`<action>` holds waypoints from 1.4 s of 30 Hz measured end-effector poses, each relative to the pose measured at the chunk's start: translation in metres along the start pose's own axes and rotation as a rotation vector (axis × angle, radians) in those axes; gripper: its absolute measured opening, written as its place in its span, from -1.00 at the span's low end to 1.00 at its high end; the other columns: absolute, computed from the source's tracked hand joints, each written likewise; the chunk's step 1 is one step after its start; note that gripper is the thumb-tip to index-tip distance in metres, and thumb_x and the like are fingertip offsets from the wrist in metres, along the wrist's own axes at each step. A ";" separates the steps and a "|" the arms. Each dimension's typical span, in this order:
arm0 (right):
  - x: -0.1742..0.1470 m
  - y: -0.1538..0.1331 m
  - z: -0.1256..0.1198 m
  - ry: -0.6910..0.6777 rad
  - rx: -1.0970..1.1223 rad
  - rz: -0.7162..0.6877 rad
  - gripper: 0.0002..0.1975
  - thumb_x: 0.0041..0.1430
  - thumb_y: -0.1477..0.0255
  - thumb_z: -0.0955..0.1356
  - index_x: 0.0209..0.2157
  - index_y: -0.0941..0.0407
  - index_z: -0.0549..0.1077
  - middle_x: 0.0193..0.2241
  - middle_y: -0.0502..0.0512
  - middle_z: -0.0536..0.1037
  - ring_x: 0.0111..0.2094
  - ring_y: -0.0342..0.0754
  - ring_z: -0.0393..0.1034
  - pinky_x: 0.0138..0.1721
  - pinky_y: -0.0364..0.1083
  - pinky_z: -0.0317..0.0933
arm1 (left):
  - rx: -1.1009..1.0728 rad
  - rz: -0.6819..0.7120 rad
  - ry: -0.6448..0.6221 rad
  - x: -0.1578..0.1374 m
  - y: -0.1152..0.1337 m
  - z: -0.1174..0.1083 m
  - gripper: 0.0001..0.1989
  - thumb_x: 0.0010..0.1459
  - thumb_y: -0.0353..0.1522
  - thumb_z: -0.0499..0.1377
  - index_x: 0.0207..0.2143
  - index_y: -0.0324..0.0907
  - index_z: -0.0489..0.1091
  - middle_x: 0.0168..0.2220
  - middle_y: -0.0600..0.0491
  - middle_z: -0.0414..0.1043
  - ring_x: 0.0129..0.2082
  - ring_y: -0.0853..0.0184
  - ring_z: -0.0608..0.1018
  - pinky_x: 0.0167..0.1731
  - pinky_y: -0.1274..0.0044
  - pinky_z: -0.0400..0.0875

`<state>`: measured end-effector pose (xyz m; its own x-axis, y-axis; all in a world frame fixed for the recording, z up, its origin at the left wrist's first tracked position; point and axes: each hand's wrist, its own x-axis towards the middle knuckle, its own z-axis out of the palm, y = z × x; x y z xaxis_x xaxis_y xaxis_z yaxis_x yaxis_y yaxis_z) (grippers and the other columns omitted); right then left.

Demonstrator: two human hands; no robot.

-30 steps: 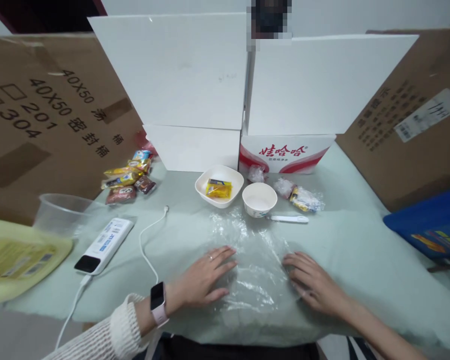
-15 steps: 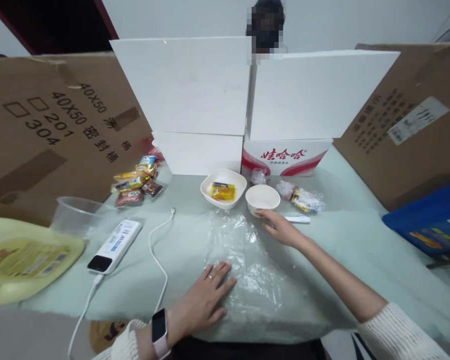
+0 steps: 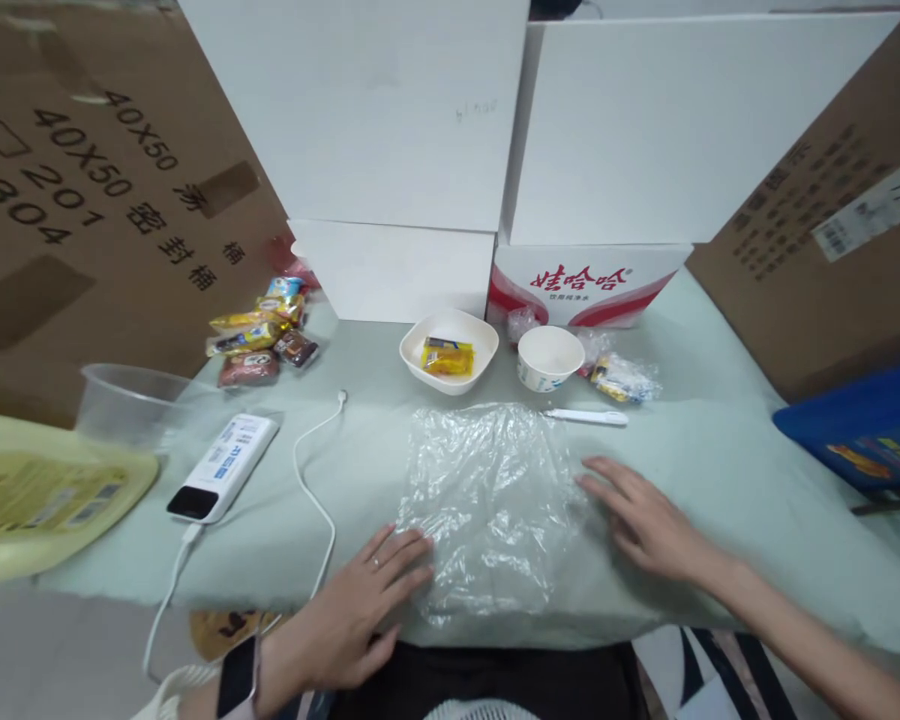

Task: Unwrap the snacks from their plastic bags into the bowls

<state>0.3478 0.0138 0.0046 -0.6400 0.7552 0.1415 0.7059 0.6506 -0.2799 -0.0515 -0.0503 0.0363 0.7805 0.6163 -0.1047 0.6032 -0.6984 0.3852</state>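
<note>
A clear plastic bag point(image 3: 495, 500) lies flat on the pale green tablecloth in front of me. My left hand point(image 3: 375, 590) rests with fingers spread at the bag's left edge, holding nothing. At its right side is my right hand point(image 3: 649, 515), fingers apart and holding nothing. Beyond the bag stands a white bowl point(image 3: 412, 375) with a small yellow packet point(image 3: 448, 358) inside. To the right of that bowl is a white paper cup point(image 3: 550, 358), upright. A white utility knife point(image 3: 589, 417) lies between the cup and my right hand.
Packaged snacks point(image 3: 259, 340) are heaped at the back left. A power bank point(image 3: 225, 468) with a white cable point(image 3: 319, 490), a clear tub point(image 3: 131, 410) and a yellow jug point(image 3: 52, 500) occupy the left side. Wrapped items point(image 3: 622, 378) lie behind the knife. Cardboard boxes point(image 3: 112, 200) wall the table.
My right hand has let go of the paper cup and drawn back toward me. The cup has shifted right. My left hand has slid slightly left, and the view has tilted down.
</note>
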 end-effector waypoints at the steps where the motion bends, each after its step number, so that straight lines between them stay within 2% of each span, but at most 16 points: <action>1: -0.010 -0.008 0.003 -0.016 -0.006 -0.021 -0.37 0.00 0.60 0.22 0.17 0.07 0.15 0.21 0.25 0.15 0.22 0.15 0.03 0.08 0.16 0.15 | 0.006 0.006 -0.029 0.000 -0.002 0.003 -0.26 -0.12 -0.55 0.05 0.19 -0.14 0.07 0.24 -0.07 0.10 0.24 0.10 0.13 0.19 0.12 -0.01; 3: -0.018 -0.024 0.010 -0.022 0.023 -0.033 -0.49 0.06 0.55 0.24 0.10 0.09 0.24 0.23 0.25 0.11 0.26 0.15 -0.08 0.11 0.15 0.13 | 0.033 0.009 -0.062 0.005 -0.005 0.011 -0.26 -0.13 -0.56 0.05 0.18 -0.16 0.09 0.22 -0.10 0.13 0.22 0.08 0.18 0.17 0.08 0.00; 5: -0.014 -0.040 0.014 -0.028 0.095 -0.043 -0.71 0.09 0.53 0.25 -0.11 0.11 0.37 0.21 0.24 0.16 0.27 0.13 -0.11 0.13 0.14 0.11 | 0.038 0.030 -0.040 0.013 -0.005 0.018 -0.37 -0.08 -0.56 0.04 0.13 -0.19 0.17 0.16 -0.11 0.24 0.17 0.10 0.27 0.17 0.07 0.00; 7: -0.005 -0.050 0.015 -0.057 0.195 -0.070 -0.87 0.09 0.55 0.25 -0.32 0.12 0.39 0.16 0.22 0.25 0.25 0.11 -0.06 0.14 0.13 0.09 | 0.008 0.061 0.030 0.019 -0.002 0.019 -0.55 0.01 -0.53 0.04 0.00 -0.20 0.29 0.07 -0.10 0.34 0.11 0.13 0.34 0.17 0.11 0.03; 9: 0.002 -0.056 0.011 -0.098 0.318 -0.068 -0.90 0.08 0.57 0.25 -0.39 0.11 0.36 0.07 0.23 0.35 0.20 0.08 0.07 0.12 0.11 0.12 | -0.038 0.079 0.114 0.019 0.001 0.015 -0.74 0.08 -0.51 0.03 -0.17 -0.19 0.37 0.00 -0.08 0.40 0.07 0.19 0.38 0.17 0.20 0.10; 13: 0.004 -0.054 -0.002 -0.210 0.649 0.175 -0.92 0.13 0.47 0.24 -0.45 0.09 0.31 -0.20 0.15 0.50 -0.12 -0.01 0.39 -0.13 0.00 0.30 | -0.235 -0.029 0.171 0.010 0.007 0.000 -0.81 0.15 -0.48 0.00 -0.28 -0.16 0.39 -0.08 -0.06 0.44 -0.02 0.26 0.44 0.02 0.43 0.32; 16: 0.003 -0.049 -0.004 -0.233 0.861 0.416 -0.82 0.14 0.33 0.27 -0.50 0.09 0.29 -0.33 0.10 0.53 -0.29 -0.04 0.43 -0.24 -0.04 0.31 | -0.523 -0.238 0.189 0.009 0.007 -0.002 -0.76 0.23 -0.36 -0.05 -0.34 -0.16 0.40 -0.21 -0.03 0.50 -0.18 0.31 0.51 -0.14 0.51 0.40; 19: 0.010 -0.041 0.003 -0.139 1.008 0.575 -0.70 0.06 0.17 0.32 -0.54 0.10 0.31 -0.43 0.09 0.53 -0.34 -0.03 0.43 -0.27 -0.05 0.30 | -0.796 -0.442 0.270 0.019 -0.003 0.001 -0.61 0.25 -0.16 -0.08 -0.40 -0.18 0.41 -0.34 -0.02 0.52 -0.29 0.30 0.53 -0.24 0.49 0.40; 22: 0.024 -0.032 0.011 0.006 1.054 0.680 -0.62 -0.05 0.06 0.35 -0.55 0.11 0.35 -0.52 0.08 0.52 -0.44 -0.04 0.42 -0.34 -0.06 0.30 | -1.054 -0.479 0.368 0.033 -0.015 0.001 -0.54 0.11 0.02 0.02 -0.41 -0.20 0.37 -0.32 -0.07 0.52 -0.24 0.21 0.53 -0.20 0.42 0.39; 25: 0.039 -0.024 0.018 0.144 1.067 0.795 -0.58 -0.15 0.02 0.38 -0.53 0.11 0.34 -0.57 0.07 0.50 -0.55 -0.08 0.36 -0.48 -0.08 0.28 | -1.159 -0.510 0.410 0.047 -0.022 -0.001 -0.57 -0.10 -0.01 0.23 -0.44 -0.20 0.32 -0.33 -0.07 0.53 -0.25 0.21 0.54 -0.22 0.42 0.40; 27: 0.046 -0.020 0.023 0.226 1.081 0.848 -0.56 -0.20 0.02 0.39 -0.45 0.10 0.32 -0.61 0.01 0.46 -0.59 -0.08 0.35 -0.58 -0.12 0.23 | -1.164 -0.609 0.488 0.057 -0.024 -0.002 -0.63 -0.10 -0.08 0.25 -0.47 -0.19 0.30 -0.41 -0.03 0.53 -0.36 0.27 0.55 -0.29 0.45 0.41; 30: 0.054 -0.017 0.032 0.323 1.030 0.831 -0.50 -0.12 0.07 0.36 -0.21 0.10 0.27 -0.61 -0.09 0.38 -0.62 -0.07 0.37 -0.65 -0.15 0.17 | -1.175 -0.768 0.659 0.070 -0.026 0.000 -0.67 -0.02 -0.09 0.17 -0.43 -0.18 0.25 -0.53 0.04 0.50 -0.56 0.34 0.51 -0.46 0.50 0.41; 32: 0.056 -0.016 0.036 0.348 0.908 0.781 -0.48 0.01 0.13 0.29 -0.04 0.11 0.20 -0.56 -0.09 0.38 -0.65 -0.10 0.35 -0.61 -0.13 0.20 | -1.065 -0.843 0.708 0.078 -0.030 0.001 -0.68 0.02 -0.10 0.09 -0.38 -0.18 0.24 -0.62 0.12 0.44 -0.70 0.39 0.42 -0.61 0.55 0.33; 34: 0.058 -0.017 0.039 0.339 0.697 0.734 -0.48 0.10 0.22 0.23 0.07 0.14 0.14 -0.51 -0.03 0.43 -0.63 -0.10 0.35 -0.52 -0.09 0.26 | -0.909 -0.875 0.709 0.083 -0.035 0.002 -0.70 0.06 -0.12 0.03 -0.34 -0.18 0.26 -0.71 0.19 0.35 -0.77 0.41 0.34 -0.67 0.58 0.23; 37: 0.059 -0.018 0.040 0.277 0.375 0.699 -0.45 0.14 0.31 0.17 0.15 0.18 0.10 -0.44 0.09 0.50 -0.50 0.01 0.41 -0.41 -0.03 0.26 | -0.786 -0.874 0.705 0.087 -0.044 -0.002 -0.74 0.06 -0.17 0.04 -0.36 -0.18 0.32 -0.76 0.22 0.27 -0.74 0.39 0.34 -0.63 0.58 0.20; 42: 0.059 -0.018 0.035 0.210 0.190 0.662 -0.47 0.20 0.34 0.12 0.18 0.18 0.09 -0.42 0.14 0.54 -0.47 0.06 0.44 -0.44 -0.05 0.23 | -0.764 -0.862 0.686 0.088 -0.053 -0.012 -0.68 0.04 -0.12 0.06 -0.35 -0.19 0.36 -0.73 0.20 0.28 -0.72 0.37 0.39 -0.63 0.58 0.22</action>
<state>0.2866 0.0444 -0.0148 -0.0104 0.9982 0.0593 0.8484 0.0402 -0.5278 -0.0169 0.0452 0.0177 -0.1752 0.9678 -0.1810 0.4396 0.2414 0.8652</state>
